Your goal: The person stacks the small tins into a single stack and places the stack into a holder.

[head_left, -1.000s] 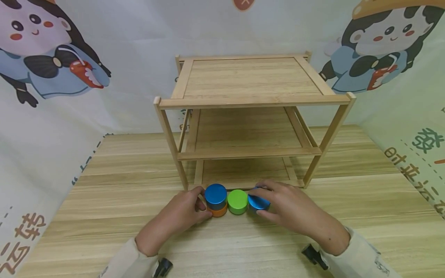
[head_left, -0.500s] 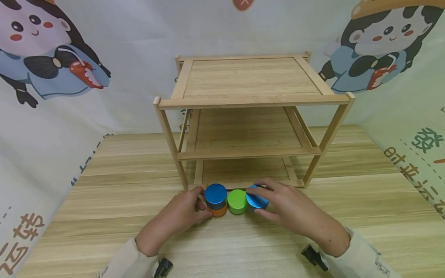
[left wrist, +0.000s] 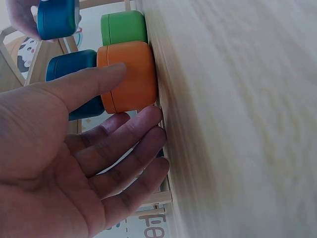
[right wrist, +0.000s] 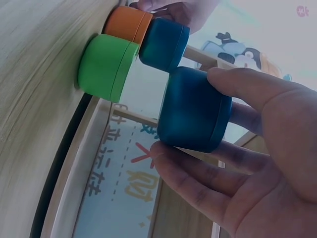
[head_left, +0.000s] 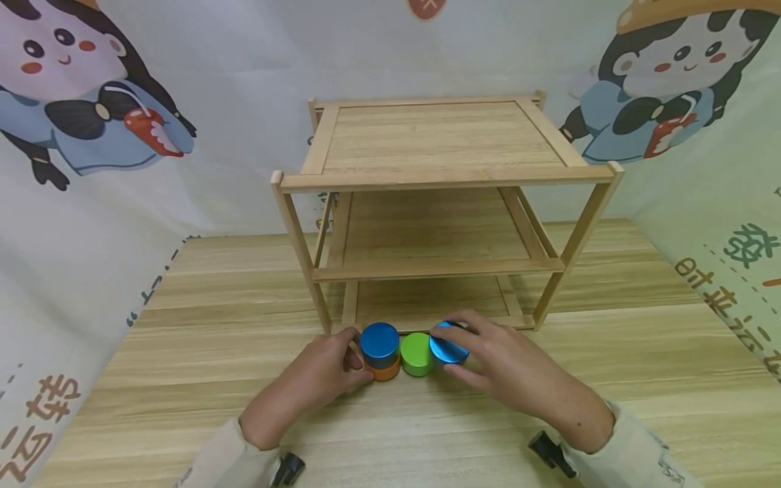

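My left hand [head_left: 323, 369] holds a small orange tin [left wrist: 131, 77] between thumb and fingers, at the foot of the rack. On top of that tin stands a dark blue tin [head_left: 379, 344]. Touching or very close to their right, a green tin [head_left: 417, 354] rests upright on the table. A second blue tin [right wrist: 190, 109] is pinched by my right hand [head_left: 509, 356], thumb on one side and fingers on the other. It hangs off the table, just right of the green tin and higher than it. The fingers partly cover its lid in the head view.
A three-tier wooden rack [head_left: 445, 179] stands right behind the tins, its lowest shelf [head_left: 433, 298] close to them. The wood-grain table [head_left: 183, 352] spreads to both sides. Printed cloth walls [head_left: 244, 135] enclose the back and sides.
My right hand has lifted the blue tin slightly and shifted it left, closer to the green tin. The left hand and the other tins look unmoved.
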Demonstrator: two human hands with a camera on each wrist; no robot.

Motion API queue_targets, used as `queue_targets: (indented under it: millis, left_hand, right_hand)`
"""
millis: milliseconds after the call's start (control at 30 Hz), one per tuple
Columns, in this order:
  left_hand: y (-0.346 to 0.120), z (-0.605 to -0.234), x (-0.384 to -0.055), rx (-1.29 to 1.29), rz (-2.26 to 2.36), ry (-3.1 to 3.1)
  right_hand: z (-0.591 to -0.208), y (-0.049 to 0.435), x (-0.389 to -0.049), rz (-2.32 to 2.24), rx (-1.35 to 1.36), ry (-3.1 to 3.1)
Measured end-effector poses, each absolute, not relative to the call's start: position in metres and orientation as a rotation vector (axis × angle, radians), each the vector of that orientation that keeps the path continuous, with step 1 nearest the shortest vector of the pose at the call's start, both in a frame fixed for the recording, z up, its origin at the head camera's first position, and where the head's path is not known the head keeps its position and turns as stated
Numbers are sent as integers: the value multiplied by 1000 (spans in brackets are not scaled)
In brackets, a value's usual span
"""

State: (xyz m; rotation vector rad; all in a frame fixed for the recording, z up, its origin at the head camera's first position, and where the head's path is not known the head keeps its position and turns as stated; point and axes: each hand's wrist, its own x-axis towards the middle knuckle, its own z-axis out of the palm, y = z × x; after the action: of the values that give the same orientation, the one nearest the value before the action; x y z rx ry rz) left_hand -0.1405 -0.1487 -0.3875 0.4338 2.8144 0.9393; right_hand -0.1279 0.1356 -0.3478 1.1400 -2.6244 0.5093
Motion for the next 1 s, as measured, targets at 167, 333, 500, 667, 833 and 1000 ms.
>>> queue_targets:
  millis: [167,333,500,667,833,1000]
  left_hand:
    - [-147,-387,-143,434,942,2814]
    - [-147,-388,-142,420,946,2811]
    - [-147,-388,-143,414,946,2809]
    - [-147,-388,-143,422,956,2812]
    - [-148,-388,-142,415,960,2797]
    - [-150,-388,-141,428,975,2783]
  right_hand:
    - [-347,133,-128,530,1129,-2608]
    - [-346,126,-128,538,1132,-2608]
    - [-341,121,-130,555,1133,-2626]
    - [-338,114,-134,576,1138,-2585]
    - [-336,107,-134,617,1158,-2549]
    - [-333,99,-134,652,1150,-2555]
